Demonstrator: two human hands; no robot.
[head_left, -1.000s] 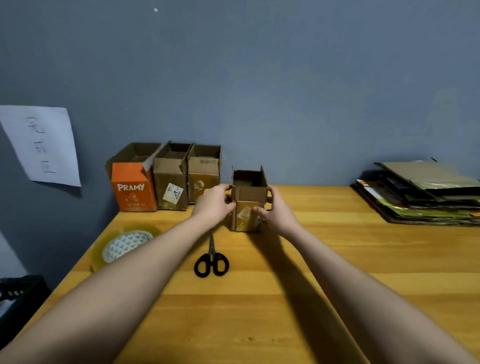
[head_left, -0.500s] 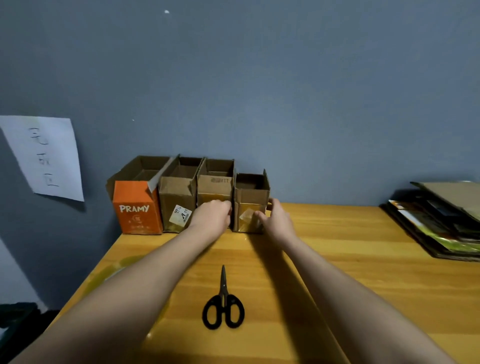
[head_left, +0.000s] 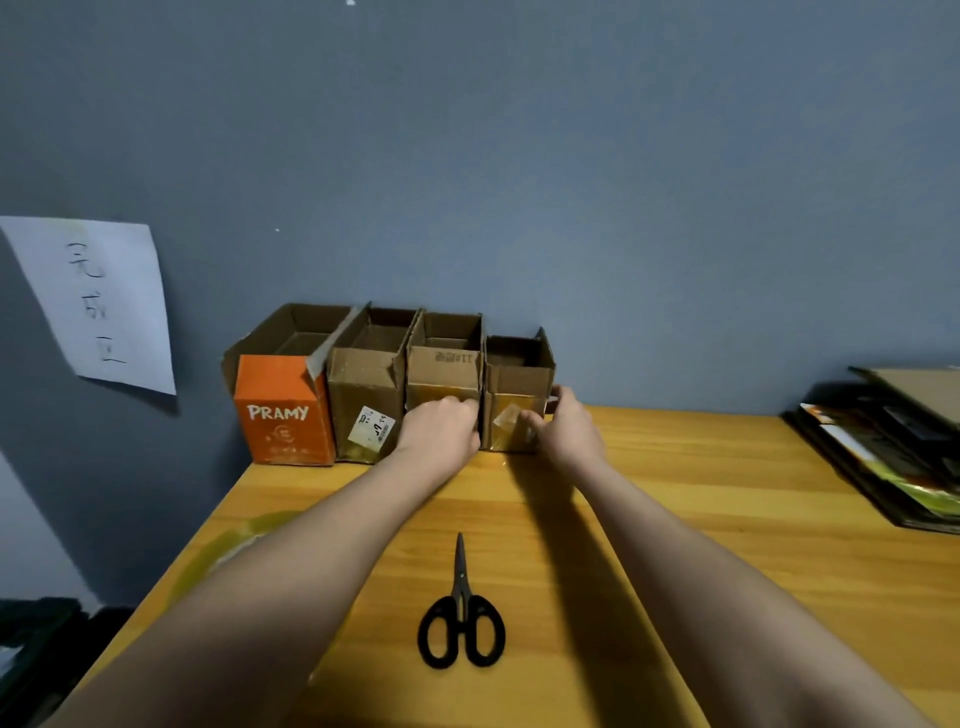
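A small open-topped cardboard box (head_left: 517, 374) stands at the back of the wooden table (head_left: 701, 519), at the right end of a row of boxes against the wall. My right hand (head_left: 566, 426) grips its right front corner, thumb on the front face and fingers round the right side. My left hand (head_left: 441, 428) lies at the box's left front edge with fingers curled, in front of the neighbouring brown box (head_left: 444, 366). Whether the left hand holds the small box or only touches it is hidden.
The row also holds an orange PRAMY box (head_left: 283, 410) and a brown box with a white label (head_left: 363, 402). Black scissors (head_left: 461, 618) lie in the near middle. A tape roll (head_left: 234, 540) sits at the left edge, flattened cardboard and packaging (head_left: 893, 441) at the right. A paper note (head_left: 98, 301) hangs on the wall.
Both hands have slid the small box away from me and to the left, up against the row of boxes by the wall. The view has tilted upward.
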